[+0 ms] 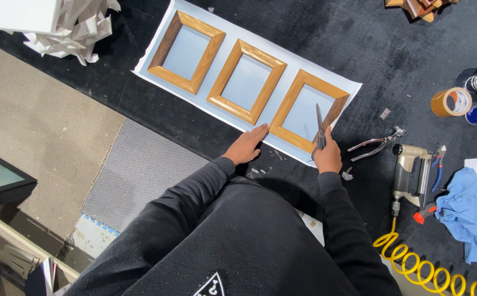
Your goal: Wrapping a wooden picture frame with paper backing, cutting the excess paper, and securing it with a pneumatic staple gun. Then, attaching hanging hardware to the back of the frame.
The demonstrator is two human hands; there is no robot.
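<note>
Dark sweatshirt sleeves (194, 197) fill the bottom of the frame, closest to the lens — both my arms run up from there to the work at centre. Right hand (329, 156) is closed around the handles of a pair of scissors (319, 131); blades look nearly shut and point up-frame, long axis close to vertical, tips lying over the opening of the right-hand wooden frame (308, 109). Left hand (245, 147) is flat, fingers together and extended, pressing the lower edge of the pale paper sheet (156, 52), holding nothing. That sheet runs diagonally from upper left to centre right on the black mat (315, 33), with three oak-coloured frames lying on it in a row; middle frame (246, 81) and left frame (186, 52) sit up-left of my hands. Key relation: scissors are just right of the left fingertips, at the sheet's near edge under the right-hand frame — right hand is the nearer one to that frame. Off to the right of the frame: metal pliers (375, 145), a pneumatic nailer (408, 170) with yellow coiled hose (414, 263), blue cloth (466, 214), tape roll (450, 102). Crumpled white paper (68, 30) upper left.
</note>
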